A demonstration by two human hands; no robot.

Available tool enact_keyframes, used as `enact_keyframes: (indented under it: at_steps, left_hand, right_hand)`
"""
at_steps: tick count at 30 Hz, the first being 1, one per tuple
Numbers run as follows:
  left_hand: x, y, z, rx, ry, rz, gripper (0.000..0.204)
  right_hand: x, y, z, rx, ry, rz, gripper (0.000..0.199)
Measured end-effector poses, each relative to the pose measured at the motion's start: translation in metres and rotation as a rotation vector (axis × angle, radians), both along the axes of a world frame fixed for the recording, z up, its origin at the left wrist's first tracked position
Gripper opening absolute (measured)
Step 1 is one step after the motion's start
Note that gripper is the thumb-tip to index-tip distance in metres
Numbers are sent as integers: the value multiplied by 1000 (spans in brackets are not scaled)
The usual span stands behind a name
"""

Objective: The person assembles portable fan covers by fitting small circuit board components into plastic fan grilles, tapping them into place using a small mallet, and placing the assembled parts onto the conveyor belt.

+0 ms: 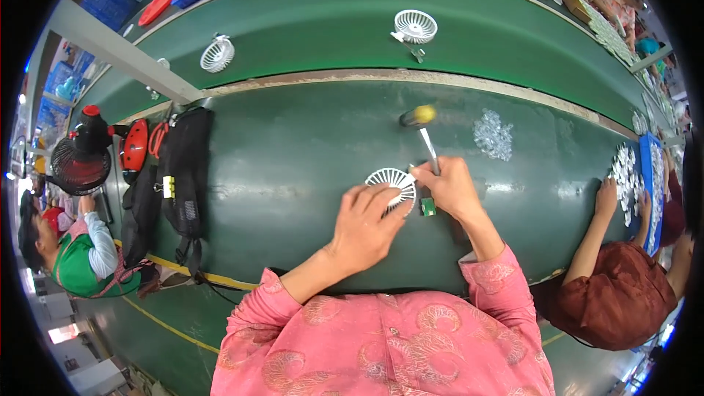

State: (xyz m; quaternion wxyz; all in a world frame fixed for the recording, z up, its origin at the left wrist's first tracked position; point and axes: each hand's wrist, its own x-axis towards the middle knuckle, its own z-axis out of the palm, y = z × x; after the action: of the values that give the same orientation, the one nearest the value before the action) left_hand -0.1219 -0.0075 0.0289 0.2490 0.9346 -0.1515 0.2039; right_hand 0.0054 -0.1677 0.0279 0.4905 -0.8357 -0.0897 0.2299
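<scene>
A round white slatted fan cage lies on the green table in front of me. My left hand is curled over it, fingers on its top and near edge, hiding part of it. My right hand grips the metal handle of a small mallet, whose head is yellow and black and points away from me. The thumb and forefinger of that hand meet at the cage's right rim; whether they pinch a small part there I cannot tell. A small green circuit board, seemingly joined to the cage, lies just below my right fingers.
A pile of small clear pieces sits beyond my right hand. Black bags and a black-and-red fan stand left. More white fan cages rest on the green belt beyond. Co-workers sit at both sides; one handles white parts.
</scene>
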Motion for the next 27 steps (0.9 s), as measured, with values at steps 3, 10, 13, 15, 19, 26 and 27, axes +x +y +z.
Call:
enact_keyframes:
  at_steps: [3, 10, 13, 15, 19, 26, 27]
  left_hand:
    - [-2, 2, -10, 96, -43, 31, 35]
    - [-2, -1, -8, 82, -4, 31, 34]
    - [-3, 0, -8, 84, -4, 32, 34]
    - [-4, -1, -7, 86, -6, 30, 34]
    - [-4, -1, -5, 113, -18, 32, 35]
    - [-9, 11, 7, -20, -7, -16, 32]
    - [-10, 14, 7, -27, -28, -18, 30]
  right_hand:
    - [-3, 1, 16, -231, -235, 124, 23]
    - [-29, -30, 43, 171, -34, -86, 34]
    - [-49, -43, 53, 218, -370, -46, 34]
    - [-64, -45, 52, 150, -501, -12, 31]
    - [-64, -51, 8, -89, -578, 158, 30]
    - [4, -85, 2, -130, -291, -349, 29]
    - [12, -85, 0, -129, -289, -348, 29]
